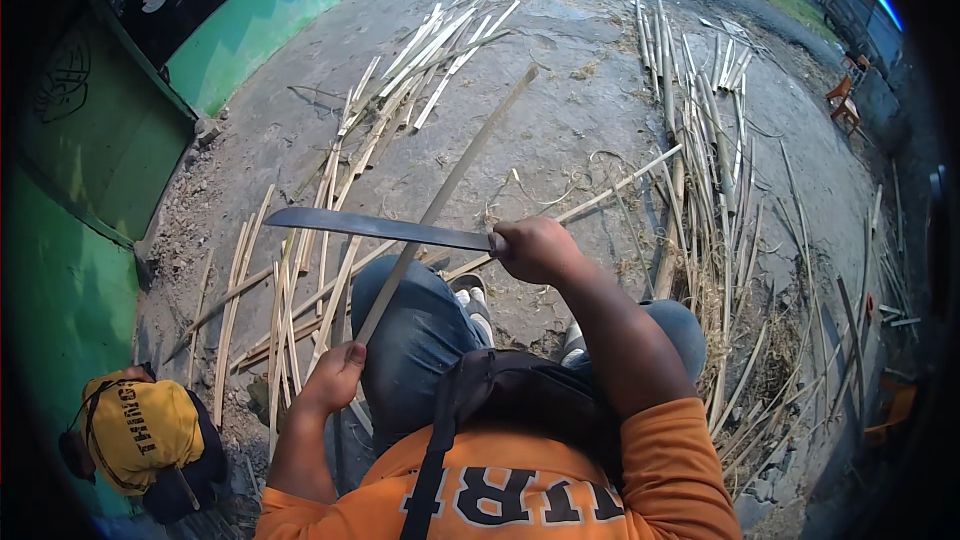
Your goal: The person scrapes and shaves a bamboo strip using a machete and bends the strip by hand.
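Long pale strip (pixel 462 168) runs slantwise up from the left hand (pixel 338 378), lower part inside that hand's fingers, free end pointing over the concrete ground (pixel 590 50) toward its far edge. Machete (pixel 380 227) lies across the strip, tip toward the ground's left edge, handle in the right hand (pixel 540 250); the strip crosses well apart from the right fingers. Whether blade and strip touch: cannot tell. Strip's bottom end is hidden at the left hand; most of the handle is covered by the right fist (only a bit shows by the blade). Picture rim is dark, person in yellow shirt (pixel 150 430) partly cut off near the ground's left edge. Left fingers clamped on the strip, thumb on top; right fingers wrapped tight round the handle. More strips lie in loose piles along the ground's left side (pixel 430 52) and right side (pixel 722 155).
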The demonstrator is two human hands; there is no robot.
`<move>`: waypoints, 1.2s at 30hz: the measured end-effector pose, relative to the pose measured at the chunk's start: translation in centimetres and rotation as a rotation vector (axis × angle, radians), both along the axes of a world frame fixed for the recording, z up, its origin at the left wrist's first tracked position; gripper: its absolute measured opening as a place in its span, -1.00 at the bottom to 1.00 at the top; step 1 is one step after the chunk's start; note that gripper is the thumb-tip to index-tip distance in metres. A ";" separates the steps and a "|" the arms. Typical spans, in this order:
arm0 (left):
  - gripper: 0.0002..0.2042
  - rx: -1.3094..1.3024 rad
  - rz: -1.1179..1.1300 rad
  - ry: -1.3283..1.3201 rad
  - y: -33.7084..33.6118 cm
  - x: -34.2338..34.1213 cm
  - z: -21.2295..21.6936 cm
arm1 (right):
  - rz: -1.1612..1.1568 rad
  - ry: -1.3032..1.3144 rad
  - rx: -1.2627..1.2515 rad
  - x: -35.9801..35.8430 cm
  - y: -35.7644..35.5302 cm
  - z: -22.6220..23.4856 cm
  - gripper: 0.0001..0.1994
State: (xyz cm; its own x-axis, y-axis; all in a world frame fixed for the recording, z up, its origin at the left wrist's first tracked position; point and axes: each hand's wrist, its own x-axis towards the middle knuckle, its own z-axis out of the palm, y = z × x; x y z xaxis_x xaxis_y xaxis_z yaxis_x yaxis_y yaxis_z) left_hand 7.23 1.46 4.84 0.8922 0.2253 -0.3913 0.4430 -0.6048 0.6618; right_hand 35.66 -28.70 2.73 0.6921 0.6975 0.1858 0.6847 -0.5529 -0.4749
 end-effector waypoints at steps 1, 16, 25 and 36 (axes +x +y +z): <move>-0.31 0.000 0.004 0.002 0.0 0.0 0.0 | 0.025 -0.022 -0.049 -0.2 0.5 0.5 -0.80; -0.43 -0.273 0.161 0.016 0.4 -0.6 -1.5 | -0.124 0.251 0.030 1.4 -1.8 3.8 -0.52; -0.43 -0.314 0.143 -0.032 1.1 -0.7 -2.6 | 0.100 0.070 -0.006 0.2 -3.5 5.7 -0.58; -0.42 -0.360 0.174 -0.058 1.0 -0.8 -3.1 | -0.079 -0.230 0.073 -0.7 -1.4 3.3 -0.70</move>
